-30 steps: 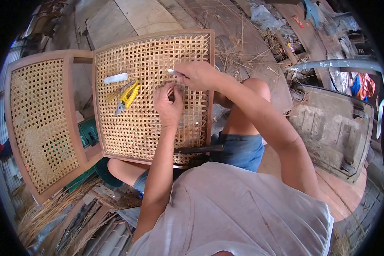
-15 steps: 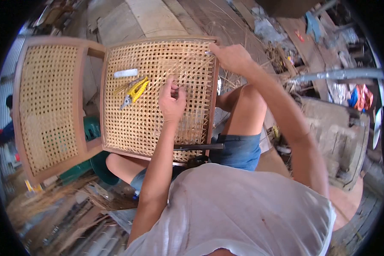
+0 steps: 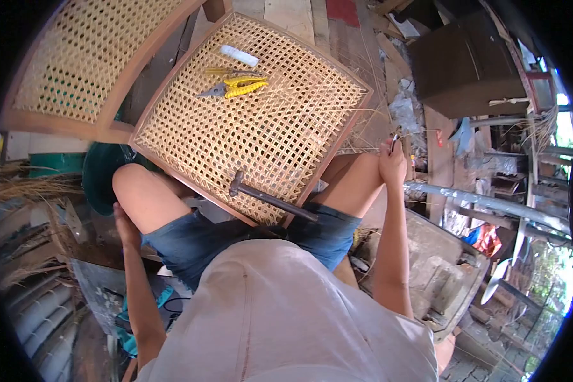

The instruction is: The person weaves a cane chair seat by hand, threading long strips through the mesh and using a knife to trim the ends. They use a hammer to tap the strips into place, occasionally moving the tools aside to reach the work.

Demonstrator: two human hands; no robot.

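A wooden chair lies across my knees, its woven cane seat (image 3: 254,127) facing up. My right hand (image 3: 392,164) is off the seat's right edge, above my right knee, closed on a thin metal tool whose tip sticks up; a fine cane strand runs from the seat toward it. My left hand (image 3: 126,228) hangs low beside my left thigh, away from the seat; its fingers are mostly hidden. On the seat lie yellow-handled pliers (image 3: 239,86), a white cylinder (image 3: 239,55) and, near the front rail, a hammer (image 3: 270,198).
The chair's cane back (image 3: 76,57) stands at the upper left. A green basin (image 3: 99,175) sits under my left knee. A dark box (image 3: 465,60), a grey metal pipe (image 3: 490,205) and a concrete block (image 3: 442,280) are on the right. Cane scraps litter the floor.
My left hand has left the weave and dropped beside my left thigh. My right hand has pulled away to the right, past the seat's edge. The view has swung and the hammer now shows.
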